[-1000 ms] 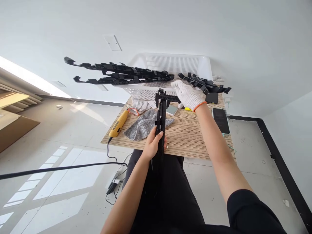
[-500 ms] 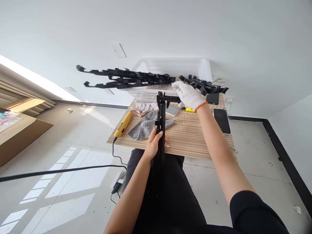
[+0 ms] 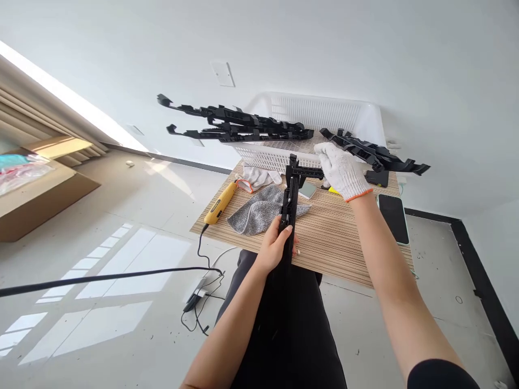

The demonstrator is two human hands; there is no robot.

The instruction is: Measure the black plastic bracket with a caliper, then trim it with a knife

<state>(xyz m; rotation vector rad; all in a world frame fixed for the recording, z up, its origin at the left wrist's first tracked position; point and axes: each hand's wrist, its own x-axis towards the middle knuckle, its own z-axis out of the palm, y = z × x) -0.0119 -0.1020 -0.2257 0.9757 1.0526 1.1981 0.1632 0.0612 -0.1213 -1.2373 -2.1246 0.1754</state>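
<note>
My bare left hand (image 3: pixel 275 246) is wrapped round a long black plastic part (image 3: pixel 288 208) that runs from my lap up over the wooden table (image 3: pixel 332 237). My right hand (image 3: pixel 341 170), in a white knit glove with an orange cuff, is closed on a black caliper (image 3: pixel 308 172) set across the far end of that part. A grey cloth (image 3: pixel 257 210) lies just left of the part. A small grey block (image 3: pixel 308 190) and a yellow item (image 3: pixel 333 190) lie under my right hand.
A white mesh basket (image 3: pixel 316 121) stands at the table's far edge with long black parts (image 3: pixel 235 123) sticking out left and more black parts (image 3: pixel 375 154) to the right. A yellow corded tool (image 3: pixel 219 203), a white glove (image 3: pixel 259 175), a phone (image 3: pixel 393 210) and a small black box (image 3: pixel 377 178) lie on the table. A cable (image 3: pixel 101 278) crosses the floor.
The view has shifted, so the table and both hands sit further right in the picture. Both hands keep the same grips on the black part and the caliper.
</note>
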